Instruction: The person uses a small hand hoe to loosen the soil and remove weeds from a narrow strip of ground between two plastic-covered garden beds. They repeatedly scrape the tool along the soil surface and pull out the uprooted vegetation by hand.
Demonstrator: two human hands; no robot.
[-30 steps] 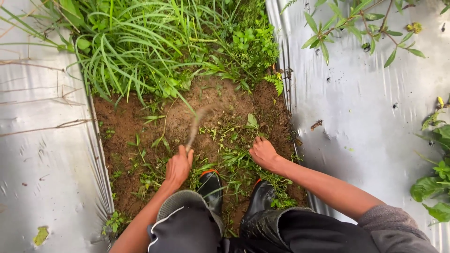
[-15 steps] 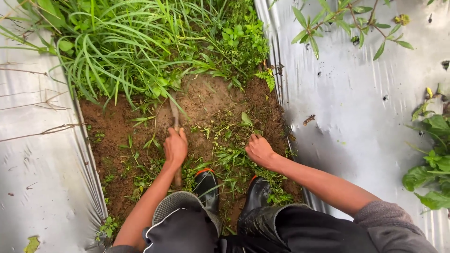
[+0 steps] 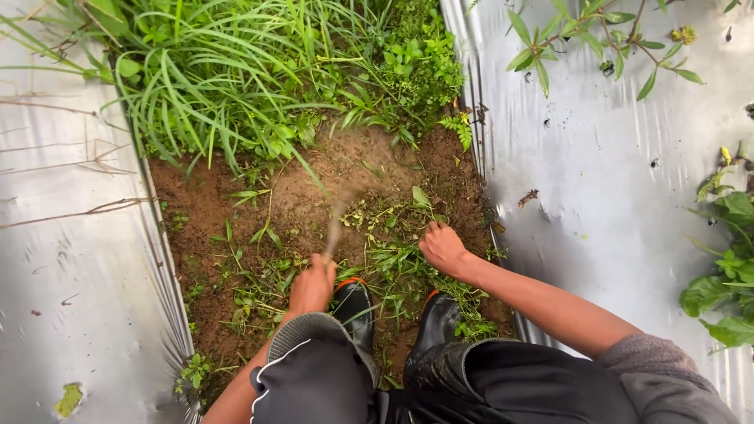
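Bare soil strip [image 3: 212, 212] between silver plastic sheets [image 3: 71, 259]; tall grass [image 3: 228, 78] ahead

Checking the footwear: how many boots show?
2: left boot beside the left hand gripping a blurred tool; right boot below the right hand, among cut weeds.

Bare soil [image 3: 212, 212] open; grass [image 3: 228, 71] blocks ahead.
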